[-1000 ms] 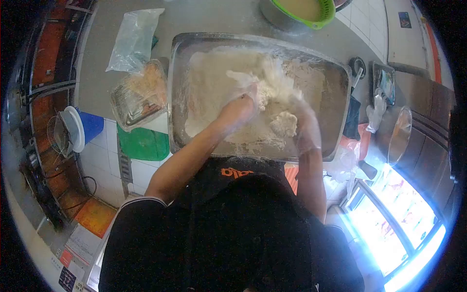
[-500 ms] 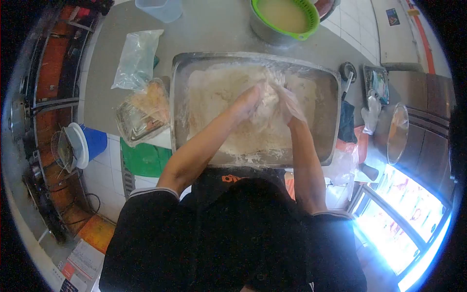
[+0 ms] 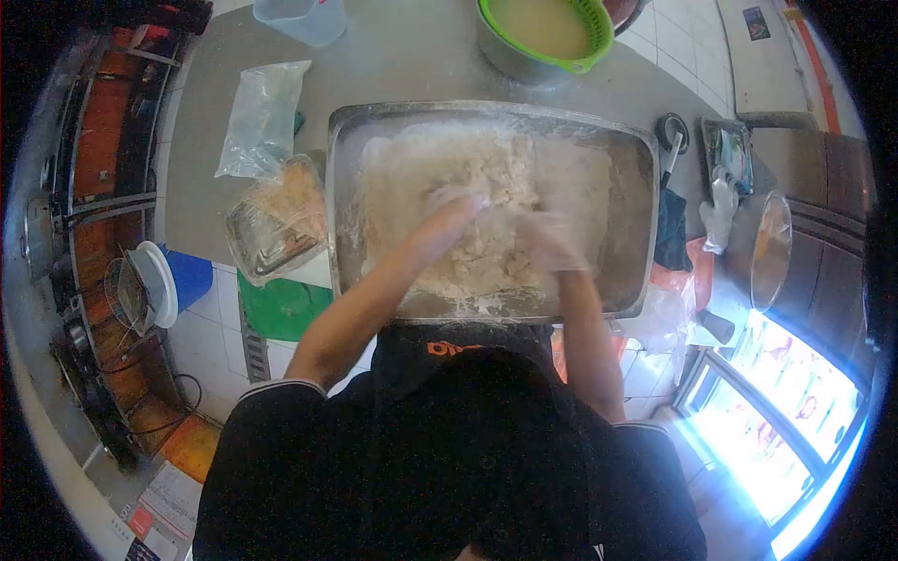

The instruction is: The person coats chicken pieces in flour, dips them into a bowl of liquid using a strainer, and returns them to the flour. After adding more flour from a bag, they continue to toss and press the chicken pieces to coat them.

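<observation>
A large metal tray (image 3: 631, 220) holds a layer of pale flour (image 3: 398, 159), with lumpy, coated pieces (image 3: 500, 178) heaped around its middle. Over the left side of the heap is my left hand (image 3: 456, 204), smeared by motion. My right hand (image 3: 550, 241), in a clear glove, hovers or rests at the right of the heap; it is blurred too. The fingers of both hands are too blurred to read, and any piece in them cannot be made out.
Left of the tray lie a clear plastic bag (image 3: 262, 117) and a plastic container of breaded-looking food (image 3: 297, 201). Behind stand a pot with a green strainer (image 3: 599, 37) and a clear jug (image 3: 313, 21). A dark cloth (image 3: 671, 229) hangs at the right.
My hands were together, lifting whitish pieces; now they are apart, the left farther left, the right lower, and the pieces lie in the flour.
</observation>
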